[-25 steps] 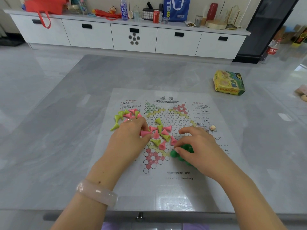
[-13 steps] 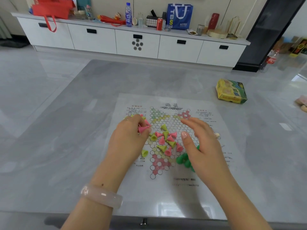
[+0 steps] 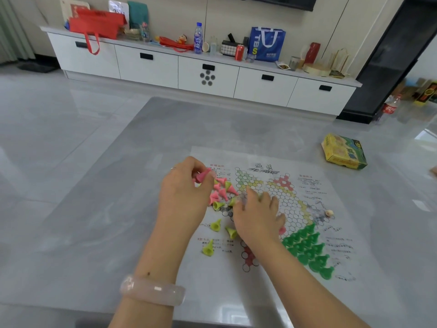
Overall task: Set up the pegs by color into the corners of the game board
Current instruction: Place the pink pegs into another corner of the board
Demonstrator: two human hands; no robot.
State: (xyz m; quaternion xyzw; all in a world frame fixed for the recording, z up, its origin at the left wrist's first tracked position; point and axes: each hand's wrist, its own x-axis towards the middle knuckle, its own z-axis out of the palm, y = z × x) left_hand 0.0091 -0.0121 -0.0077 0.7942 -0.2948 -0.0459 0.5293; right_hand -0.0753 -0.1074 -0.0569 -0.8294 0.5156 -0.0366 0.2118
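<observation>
A paper game board (image 3: 307, 209) with a hexagon star lies on the grey table. Dark green pegs (image 3: 309, 249) stand packed in its near right corner. Pink pegs (image 3: 220, 192) and yellow-green pegs (image 3: 216, 226) lie loose over the board's left side. My left hand (image 3: 184, 197) hovers above that pile and pinches a pink peg (image 3: 203, 175) at its fingertips. My right hand (image 3: 257, 218) reaches left across the board's middle, fingers spread down over the loose pegs; whether it holds one is hidden. A pink peg (image 3: 282, 230) peeks out beside its wrist.
A yellow-green game box (image 3: 344, 153) sits on the table at the far right. A small beige bead (image 3: 329, 212) lies on the board's right side. A white cabinet (image 3: 205, 74) with bags and bottles stands beyond the table.
My left hand has lifted with a pink peg. My right hand has moved left off the green pegs onto the loose pile, uncovering the green corner. The camera has shifted left.
</observation>
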